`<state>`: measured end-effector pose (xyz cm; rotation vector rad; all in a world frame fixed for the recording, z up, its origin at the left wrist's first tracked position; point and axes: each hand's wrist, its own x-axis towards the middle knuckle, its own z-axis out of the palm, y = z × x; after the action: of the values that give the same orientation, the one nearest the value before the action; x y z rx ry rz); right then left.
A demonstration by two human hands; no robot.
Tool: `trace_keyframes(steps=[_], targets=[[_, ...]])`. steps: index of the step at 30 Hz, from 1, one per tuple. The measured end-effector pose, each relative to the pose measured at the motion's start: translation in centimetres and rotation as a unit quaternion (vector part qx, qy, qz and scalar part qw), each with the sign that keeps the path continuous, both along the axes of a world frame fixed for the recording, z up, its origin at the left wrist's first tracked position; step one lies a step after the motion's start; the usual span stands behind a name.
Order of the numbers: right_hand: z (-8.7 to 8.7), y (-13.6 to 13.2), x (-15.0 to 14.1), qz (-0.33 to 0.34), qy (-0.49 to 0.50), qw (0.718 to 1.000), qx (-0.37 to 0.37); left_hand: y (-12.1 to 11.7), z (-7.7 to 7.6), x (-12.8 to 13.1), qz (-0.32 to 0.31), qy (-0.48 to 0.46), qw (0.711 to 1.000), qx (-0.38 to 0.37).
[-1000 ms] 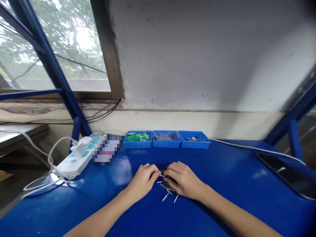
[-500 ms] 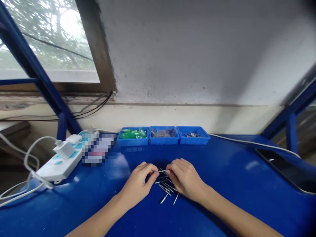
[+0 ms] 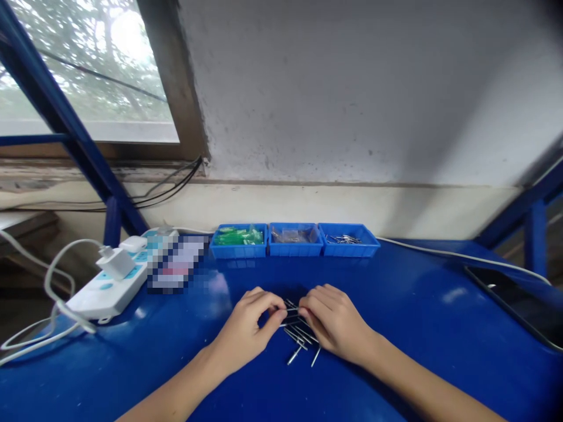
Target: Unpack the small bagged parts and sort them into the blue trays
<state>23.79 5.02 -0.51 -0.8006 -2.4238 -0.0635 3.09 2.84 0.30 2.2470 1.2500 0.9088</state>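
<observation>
Above the middle of the blue table, my left hand [image 3: 253,321] has its thumb and forefinger closed on one end of a thin metal pin [image 3: 291,309]. My right hand [image 3: 336,319] pinches the other end, so the pin spans the small gap between the fingertips. Below and between the hands lies a loose pile of similar metal pins [image 3: 299,335], pointing various ways. A pin with a thicker sleeve at one end [image 3: 294,356], like a blind rivet, rests at the pile's near side. The right hand's fingers partly cover the pile.
Three blue bins stand in a row by the wall: one with green packets [image 3: 238,251], one with a clear bag [image 3: 294,251], one with metal pins [image 3: 349,251]. At left are a white power strip [image 3: 94,299] and a blurred phone-like object [image 3: 178,266]. A dark phone [image 3: 512,302] lies right.
The view has shifted slightly. Both hands stay over the pile with the pin held between them, the gap between their fingertips about the same.
</observation>
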Motion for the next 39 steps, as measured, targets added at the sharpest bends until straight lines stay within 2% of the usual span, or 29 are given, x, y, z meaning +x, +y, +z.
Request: trace_keyframes(steps=[8,16,19,22,25,27,29,30,32,35,37,39], targets=[[0.4,-0.1,0.1,-0.007,-0.004,1.000,-0.025,-0.2,-0.3,0.2,0.005,0.021,1.000,0.014],[-0.4,0.2,0.0,-0.006,-0.008,1.000,0.005,0.0,-0.3,0.2,0.014,0.022,1.000,0.012],[-0.6,0.5,0.0,-0.024,-0.007,0.999,0.023,0.0,-0.1,0.0,0.014,0.030,0.999,-0.005],[0.3,2.2,1.5,-0.106,0.020,0.992,0.071,-0.1,0.2,-0.1,0.015,0.050,0.998,-0.018],[2.2,5.5,4.3,-0.270,0.067,0.952,0.127,-0.2,0.3,0.5,-0.019,0.109,0.993,-0.028],[3.4,7.3,6.2,-0.370,0.075,0.921,0.098,-0.2,0.2,1.3,-0.074,0.160,0.984,-0.037],[3.7,7.8,7.3,-0.406,0.082,0.909,0.052,-0.3,-0.1,2.1,-0.130,0.194,0.972,-0.037],[3.6,7.5,7.5,-0.402,0.087,0.911,0.031,-0.4,-0.2,2.4,-0.150,0.204,0.967,-0.035],[2.6,6.1,7.0,-0.352,0.088,0.932,-0.013,-0.6,-0.4,2.5,-0.170,0.219,0.960,-0.030],[0.9,3.4,4.7,-0.198,0.023,0.975,-0.093,-0.9,-0.4,1.9,-0.164,0.239,0.957,-0.022],[0.4,2.2,3.0,-0.108,-0.028,0.987,-0.115,-1.1,-0.2,1.3,-0.158,0.238,0.958,-0.014],[0.5,1.6,1.9,-0.058,-0.055,0.989,-0.125,-0.9,0.1,0.6,-0.141,0.220,0.965,-0.005]])
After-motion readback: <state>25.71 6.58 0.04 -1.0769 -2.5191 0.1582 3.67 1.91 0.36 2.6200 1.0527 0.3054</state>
